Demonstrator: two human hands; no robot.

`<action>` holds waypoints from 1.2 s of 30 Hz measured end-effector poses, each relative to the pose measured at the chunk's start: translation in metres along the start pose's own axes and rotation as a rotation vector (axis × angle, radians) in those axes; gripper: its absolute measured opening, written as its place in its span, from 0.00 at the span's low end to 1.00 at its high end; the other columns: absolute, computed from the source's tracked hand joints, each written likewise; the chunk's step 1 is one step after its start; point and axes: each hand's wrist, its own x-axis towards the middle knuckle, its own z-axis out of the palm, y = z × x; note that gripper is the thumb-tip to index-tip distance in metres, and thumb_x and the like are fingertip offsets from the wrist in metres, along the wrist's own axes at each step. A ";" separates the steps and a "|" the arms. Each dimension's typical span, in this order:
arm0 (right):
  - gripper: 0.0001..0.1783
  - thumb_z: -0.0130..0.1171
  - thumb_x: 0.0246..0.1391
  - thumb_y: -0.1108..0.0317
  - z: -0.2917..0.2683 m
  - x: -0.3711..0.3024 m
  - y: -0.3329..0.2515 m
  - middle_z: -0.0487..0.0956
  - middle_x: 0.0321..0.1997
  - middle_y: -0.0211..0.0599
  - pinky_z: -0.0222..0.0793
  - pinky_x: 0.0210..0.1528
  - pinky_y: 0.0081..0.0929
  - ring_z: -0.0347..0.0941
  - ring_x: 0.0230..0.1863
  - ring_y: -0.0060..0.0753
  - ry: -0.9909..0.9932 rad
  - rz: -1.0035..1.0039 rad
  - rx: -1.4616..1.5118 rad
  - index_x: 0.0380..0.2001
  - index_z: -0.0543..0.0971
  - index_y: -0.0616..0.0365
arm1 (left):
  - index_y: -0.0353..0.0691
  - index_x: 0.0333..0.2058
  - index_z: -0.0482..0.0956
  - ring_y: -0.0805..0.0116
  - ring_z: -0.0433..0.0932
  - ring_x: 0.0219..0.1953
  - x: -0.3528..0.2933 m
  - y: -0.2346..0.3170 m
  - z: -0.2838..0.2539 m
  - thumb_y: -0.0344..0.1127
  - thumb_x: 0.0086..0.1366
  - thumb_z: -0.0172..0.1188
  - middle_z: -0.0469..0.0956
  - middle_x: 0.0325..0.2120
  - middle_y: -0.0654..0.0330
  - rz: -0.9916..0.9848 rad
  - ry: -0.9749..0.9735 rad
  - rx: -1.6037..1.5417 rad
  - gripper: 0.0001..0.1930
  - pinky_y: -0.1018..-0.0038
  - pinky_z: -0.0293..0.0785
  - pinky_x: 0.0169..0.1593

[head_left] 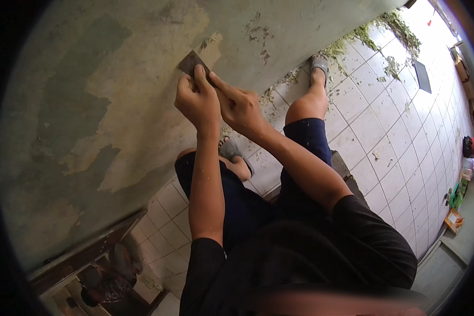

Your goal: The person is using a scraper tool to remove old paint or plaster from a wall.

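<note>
A scraper with a flat dark metal blade (190, 62) lies against a wall (137, 100) whose paint is partly gone, leaving pale bare patches among grey-green ones. My left hand (199, 102) is closed on the scraper, its thumb pressed along the blade. Beside it my right hand (242, 111) is closed too, its index finger reaching to the blade's edge. Any handle is hidden by my fingers. Just above the blade, a patch of loose paint (211, 43) curls off the surface.
Paint flakes (400, 34) litter the white tiled floor (374, 142), thickest along the wall's foot. A dark rectangular sheet (422, 77) lies to the right. An orange box (453, 220) and other small items line the far right side. A wooden frame (84, 253) borders the wall at lower left.
</note>
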 end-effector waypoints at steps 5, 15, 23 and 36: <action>0.26 0.61 0.57 0.76 -0.006 0.009 -0.010 0.78 0.23 0.56 0.73 0.27 0.36 0.78 0.22 0.49 -0.016 0.055 -0.014 0.60 0.81 0.53 | 0.32 0.19 0.72 0.56 0.79 0.18 0.002 0.012 0.000 0.43 0.69 0.65 0.78 0.16 0.50 0.004 -0.018 -0.112 0.24 0.62 0.70 0.24; 0.26 0.60 0.56 0.78 -0.008 -0.008 -0.009 0.79 0.25 0.56 0.74 0.29 0.36 0.77 0.21 0.48 -0.018 0.023 0.006 0.60 0.81 0.57 | 0.32 0.20 0.71 0.56 0.78 0.17 -0.012 -0.004 -0.004 0.44 0.70 0.64 0.76 0.15 0.50 -0.043 -0.061 -0.071 0.24 0.61 0.70 0.24; 0.27 0.60 0.56 0.78 -0.008 0.003 -0.014 0.79 0.26 0.57 0.73 0.29 0.34 0.78 0.22 0.46 -0.014 0.032 -0.004 0.60 0.80 0.57 | 0.31 0.21 0.73 0.60 0.76 0.17 0.004 0.017 -0.001 0.47 0.71 0.62 0.77 0.16 0.51 0.021 -0.001 -0.044 0.25 0.61 0.69 0.26; 0.26 0.60 0.58 0.77 -0.008 0.013 -0.012 0.79 0.25 0.56 0.74 0.28 0.31 0.78 0.20 0.41 -0.027 0.078 -0.001 0.61 0.80 0.55 | 0.33 0.21 0.72 0.56 0.77 0.17 0.010 0.016 0.003 0.41 0.71 0.63 0.76 0.14 0.52 0.012 -0.025 -0.086 0.22 0.62 0.69 0.24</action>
